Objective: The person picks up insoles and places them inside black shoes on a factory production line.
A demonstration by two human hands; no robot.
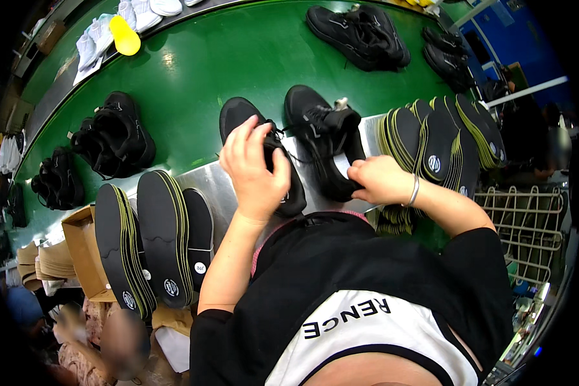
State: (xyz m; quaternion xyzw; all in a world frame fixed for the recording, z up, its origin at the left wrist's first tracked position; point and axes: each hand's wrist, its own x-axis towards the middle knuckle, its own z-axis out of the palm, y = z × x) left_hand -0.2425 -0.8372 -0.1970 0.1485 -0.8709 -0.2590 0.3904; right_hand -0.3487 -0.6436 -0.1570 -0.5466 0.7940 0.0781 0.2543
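Observation:
Two black lace-up sneakers lie side by side in front of me, toes pointing away. Across the opening of the left sneaker (237, 112) lies my left hand (254, 170), its fingers bent over the tongue and laces and its thumb at the collar. My right hand (373, 180) pinches the heel collar of the right sneaker (309, 109) between thumb and fingers. A pale patch shows inside that sneaker's opening. What the left fingertips touch inside the left shoe is hidden. A metal bangle (414, 191) circles my right wrist.
Stacks of black insoles with yellow-green edges stand at the left (157, 238) and right (431, 138). More black sneakers (119, 135) rest on the green belt (193, 83). White shoes (135, 16) and a yellow insole (125, 36) lie beyond. A wire rack (521, 225) stands right; a co-worker (87, 347) sits lower left.

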